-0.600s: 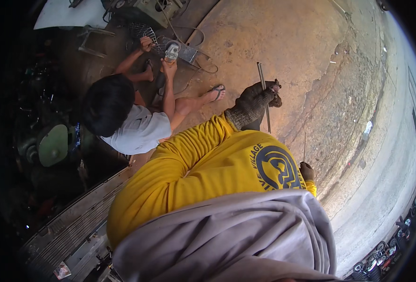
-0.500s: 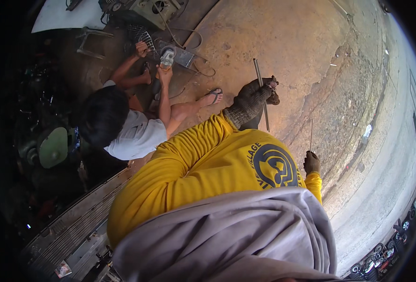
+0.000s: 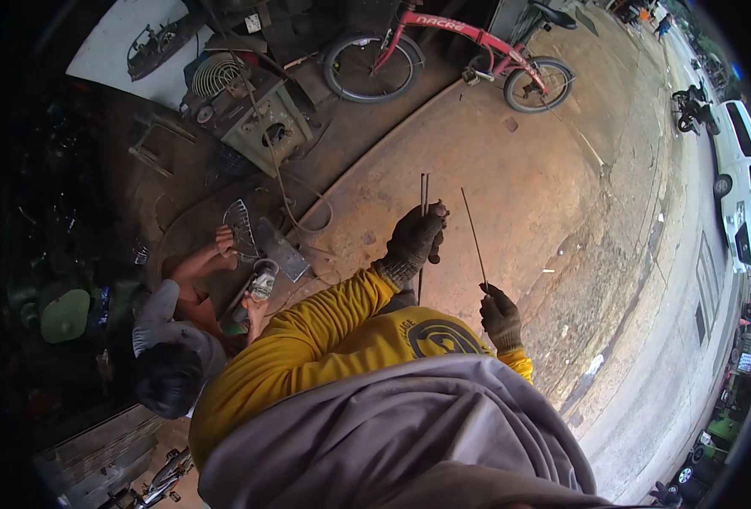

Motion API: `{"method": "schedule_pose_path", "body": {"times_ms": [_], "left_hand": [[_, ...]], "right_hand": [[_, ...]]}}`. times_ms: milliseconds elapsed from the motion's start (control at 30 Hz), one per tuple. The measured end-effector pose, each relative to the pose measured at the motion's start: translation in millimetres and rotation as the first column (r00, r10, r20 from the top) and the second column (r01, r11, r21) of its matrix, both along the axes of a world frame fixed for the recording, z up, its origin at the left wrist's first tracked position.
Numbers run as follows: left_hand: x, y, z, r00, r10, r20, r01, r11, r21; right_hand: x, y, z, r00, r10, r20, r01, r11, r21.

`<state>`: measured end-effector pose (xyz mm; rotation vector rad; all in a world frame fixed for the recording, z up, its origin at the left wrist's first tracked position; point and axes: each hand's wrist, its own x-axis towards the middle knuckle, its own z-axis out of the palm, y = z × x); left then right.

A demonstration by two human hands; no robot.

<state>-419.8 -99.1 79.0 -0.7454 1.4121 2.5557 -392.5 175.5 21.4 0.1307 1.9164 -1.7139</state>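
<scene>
My left hand [image 3: 414,242], in a dark, dirty knit glove, is closed around a pair of slim metal rods [image 3: 425,191]. They stick out above the fist, and a length shows below it. To the right and a little nearer, my gloved right hand [image 3: 500,316] grips one end of a thin, straight rod [image 3: 474,233]. That rod slants up and to the left, its far end apart from my left hand. On my left a seated co-worker holds an angle grinder [image 3: 262,282] in one hand and a curved wire rack [image 3: 240,229] in the other.
A red folding bicycle [image 3: 486,38] stands beyond my hands. Left of it is a boxy machine [image 3: 265,127] with a cable [image 3: 284,199] trailing across the stained concrete floor [image 3: 477,144]. A white vehicle [image 3: 742,182] is on the road at right.
The view has swung up, bringing the bicycle and vehicle in. My right hand has come up and inward with its rod, closer to my left hand. My left hand still grips its rods.
</scene>
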Motion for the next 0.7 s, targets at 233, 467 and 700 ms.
{"method": "schedule_pose_path", "body": {"times_ms": [233, 467, 700], "left_hand": [[-121.2, -91.8, 2.2, 0.926, 0.300, -0.230, -0.357, 0.893, -0.274], [-216.9, -171.3, 12.1, 0.905, 0.415, -0.088, -0.425, 0.886, -0.184], [-319.3, -262.1, 54.9, 0.758, 0.593, -0.271, -0.650, 0.657, -0.382]], "right_hand": [[-165.7, -88.8, 47.2, 0.827, 0.418, -0.376, -0.400, 0.908, 0.127], [-314.1, -169.9, 40.9, 0.736, 0.586, -0.339, -0.644, 0.761, -0.080], [-482.1, -267.1, 72.2, 0.558, 0.827, -0.063, -0.797, 0.513, -0.319]]}}
